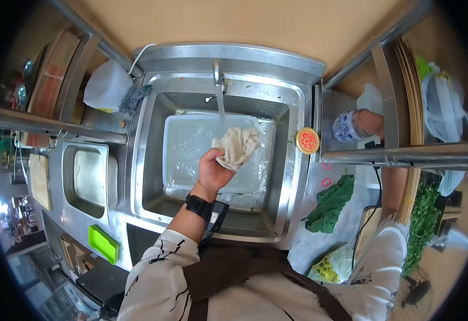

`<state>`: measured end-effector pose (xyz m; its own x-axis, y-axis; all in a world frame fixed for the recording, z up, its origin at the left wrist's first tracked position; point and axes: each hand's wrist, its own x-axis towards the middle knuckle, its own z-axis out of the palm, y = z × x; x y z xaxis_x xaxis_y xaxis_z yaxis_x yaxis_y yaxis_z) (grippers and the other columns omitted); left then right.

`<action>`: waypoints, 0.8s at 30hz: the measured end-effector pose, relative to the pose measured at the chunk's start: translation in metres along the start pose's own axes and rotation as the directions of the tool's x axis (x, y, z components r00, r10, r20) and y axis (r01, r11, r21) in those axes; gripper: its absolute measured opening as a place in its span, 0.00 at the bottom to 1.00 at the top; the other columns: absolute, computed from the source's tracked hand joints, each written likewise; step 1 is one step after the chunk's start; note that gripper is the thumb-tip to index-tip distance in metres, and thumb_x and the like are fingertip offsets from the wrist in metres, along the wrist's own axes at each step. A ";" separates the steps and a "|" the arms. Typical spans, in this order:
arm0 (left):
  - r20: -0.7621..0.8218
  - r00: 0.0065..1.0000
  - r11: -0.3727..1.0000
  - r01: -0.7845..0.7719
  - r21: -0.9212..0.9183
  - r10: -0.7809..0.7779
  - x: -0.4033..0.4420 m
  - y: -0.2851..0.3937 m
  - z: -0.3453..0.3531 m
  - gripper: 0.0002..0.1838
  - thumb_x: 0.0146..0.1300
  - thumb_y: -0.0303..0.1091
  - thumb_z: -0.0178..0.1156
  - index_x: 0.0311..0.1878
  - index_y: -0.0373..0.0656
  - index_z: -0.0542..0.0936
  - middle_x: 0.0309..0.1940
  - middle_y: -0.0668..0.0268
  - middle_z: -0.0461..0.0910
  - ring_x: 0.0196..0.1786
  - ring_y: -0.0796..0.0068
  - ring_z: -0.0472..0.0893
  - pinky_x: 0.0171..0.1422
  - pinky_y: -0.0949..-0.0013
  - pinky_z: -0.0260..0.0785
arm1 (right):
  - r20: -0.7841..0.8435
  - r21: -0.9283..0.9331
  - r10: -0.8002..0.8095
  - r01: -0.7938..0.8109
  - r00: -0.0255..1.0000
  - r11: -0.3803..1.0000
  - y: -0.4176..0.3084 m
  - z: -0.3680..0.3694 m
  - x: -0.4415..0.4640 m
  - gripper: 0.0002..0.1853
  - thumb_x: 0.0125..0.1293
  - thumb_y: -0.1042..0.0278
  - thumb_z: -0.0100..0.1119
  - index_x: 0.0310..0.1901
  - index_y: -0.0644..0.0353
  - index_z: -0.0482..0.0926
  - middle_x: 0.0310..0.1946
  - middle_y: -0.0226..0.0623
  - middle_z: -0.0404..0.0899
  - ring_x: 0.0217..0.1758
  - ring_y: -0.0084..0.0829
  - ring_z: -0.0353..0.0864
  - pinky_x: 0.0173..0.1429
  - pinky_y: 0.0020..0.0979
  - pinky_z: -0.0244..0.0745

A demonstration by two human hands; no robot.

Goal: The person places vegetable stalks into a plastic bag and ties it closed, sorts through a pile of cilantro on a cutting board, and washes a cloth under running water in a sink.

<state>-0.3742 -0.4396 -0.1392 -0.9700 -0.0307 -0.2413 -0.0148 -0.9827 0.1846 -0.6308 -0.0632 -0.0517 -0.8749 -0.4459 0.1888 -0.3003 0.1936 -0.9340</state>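
Observation:
My left hand (214, 172) is closed on a crumpled pale cloth (238, 147), held above a water-filled white tub (183, 155). Behind the cloth, a stream of water falls from the faucet (217, 72) into the tub. The tub sits inside a steel sink (156, 128). Over on the right, my right hand (369, 123) is at a blue-and-white patterned container (344, 127), partly beyond a shelf post. Its fingers are hidden at the container, so their grip does not show.
A red-and-gold lid (307, 140) lies on the sink's right rim. Right of the sink are a green cloth (330, 206) and a plastic bag (333, 265). A steel basin (87, 179), green tray (104, 244) and mesh scrubber (133, 99) are left. Metal rails (400, 155) cross both sides.

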 end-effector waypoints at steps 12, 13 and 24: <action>-0.015 0.998 0.984 0.063 -0.165 -0.066 0.011 -0.010 0.016 0.30 0.59 0.48 0.48 0.59 0.35 0.66 0.60 0.58 0.67 0.63 0.59 0.64 0.69 0.58 0.51 | -0.192 0.101 0.014 0.006 0.981 0.995 -0.034 -0.005 -0.072 0.15 0.65 0.70 0.48 0.50 0.68 0.72 0.50 0.42 0.73 0.55 0.35 0.71 0.60 0.33 0.65; 0.001 0.997 0.982 0.080 -0.171 -0.081 0.010 -0.011 0.018 0.30 0.59 0.48 0.48 0.59 0.35 0.66 0.60 0.58 0.67 0.63 0.59 0.64 0.69 0.58 0.51 | -0.207 0.113 0.019 0.005 0.978 0.994 -0.037 -0.005 -0.079 0.15 0.65 0.70 0.48 0.50 0.68 0.72 0.50 0.43 0.73 0.56 0.35 0.71 0.60 0.34 0.65; -0.065 0.989 0.982 0.126 -0.142 -0.136 0.013 -0.010 0.020 0.30 0.61 0.49 0.48 0.60 0.36 0.65 0.60 0.58 0.67 0.62 0.59 0.66 0.67 0.58 0.54 | -0.192 0.253 0.067 -0.017 0.979 0.967 -0.054 0.006 -0.102 0.16 0.66 0.68 0.48 0.52 0.69 0.71 0.52 0.43 0.71 0.57 0.36 0.70 0.62 0.34 0.63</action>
<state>-0.3912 -0.4266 -0.1246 -0.9412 0.0920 -0.3252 -0.1024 -0.9946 0.0152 -0.5232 -0.0339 -0.0227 -0.9497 -0.2560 0.1804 -0.1796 -0.0266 -0.9834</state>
